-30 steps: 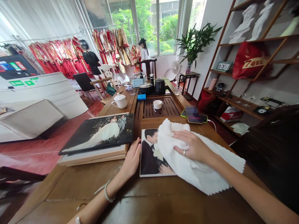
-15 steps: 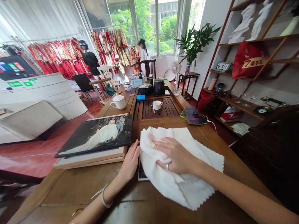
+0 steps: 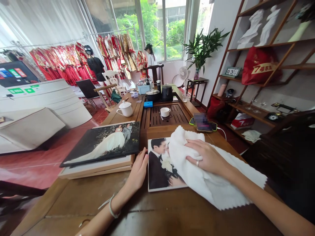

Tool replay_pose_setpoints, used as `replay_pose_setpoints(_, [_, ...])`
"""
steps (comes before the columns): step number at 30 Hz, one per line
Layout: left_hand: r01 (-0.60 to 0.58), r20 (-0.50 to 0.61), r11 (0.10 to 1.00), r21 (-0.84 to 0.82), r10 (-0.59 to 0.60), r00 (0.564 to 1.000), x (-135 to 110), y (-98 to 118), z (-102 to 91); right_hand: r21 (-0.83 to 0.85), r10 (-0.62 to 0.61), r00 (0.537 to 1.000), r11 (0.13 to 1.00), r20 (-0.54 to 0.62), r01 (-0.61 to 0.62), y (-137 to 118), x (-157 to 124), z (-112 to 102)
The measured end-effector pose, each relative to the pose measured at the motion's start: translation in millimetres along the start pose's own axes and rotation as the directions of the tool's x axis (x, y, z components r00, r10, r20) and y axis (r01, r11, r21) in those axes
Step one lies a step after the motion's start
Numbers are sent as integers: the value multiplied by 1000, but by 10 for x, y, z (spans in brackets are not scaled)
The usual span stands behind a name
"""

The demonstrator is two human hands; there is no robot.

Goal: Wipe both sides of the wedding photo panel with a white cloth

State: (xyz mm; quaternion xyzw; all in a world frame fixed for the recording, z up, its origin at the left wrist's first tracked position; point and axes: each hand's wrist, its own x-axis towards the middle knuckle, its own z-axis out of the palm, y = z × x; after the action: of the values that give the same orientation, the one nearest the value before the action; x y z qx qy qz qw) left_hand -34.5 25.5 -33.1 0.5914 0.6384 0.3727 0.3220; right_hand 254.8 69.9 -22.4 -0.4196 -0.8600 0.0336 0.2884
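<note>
A wedding photo panel (image 3: 158,170) lies flat on the wooden table (image 3: 152,213) in front of me. My right hand (image 3: 206,155) presses a white cloth (image 3: 214,178) onto the panel's right half, fingers curled over the bunched fabric. My left hand (image 3: 137,172) rests open against the panel's left edge, fingers stretched along it. The cloth hides the right part of the picture.
A larger wedding print (image 3: 103,142) lies on stacked frames to the left. Behind are a tea tray (image 3: 167,114) with a cup, a white lidded mug (image 3: 126,108), kettles and a phone (image 3: 203,123). Shelves stand at right. Two people stand by red garments far back.
The right hand swept the cloth left over the whole panel half a second ago, then back to the right, uncovering the picture's left half again. The left hand stayed at the edge.
</note>
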Motion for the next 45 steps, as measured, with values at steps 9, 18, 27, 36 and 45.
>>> replay_pose_setpoints(9, [-6,15,1000,-2,6,1000,8,23,1,-52,40,998,998,-39,-42,-81,114,92])
replay_pose_setpoints(18, [-13,12,1000,7,13,1000,26,1,7,-62,66,997,996,-43,-69,-71,93,113])
replay_pose_setpoints(27, [2,24,1000,-5,-2,1000,14,31,3,-78,78,996,994,-53,-82,-102,86,129])
replay_pose_setpoints(36, [4,24,1000,-14,-3,1000,35,-3,7,-81,67,996,994,-54,-71,-110,70,108])
replay_pose_setpoints(45, [16,30,1000,-13,-16,999,42,10,4,-97,53,994,993,-94,-62,-123,41,148])
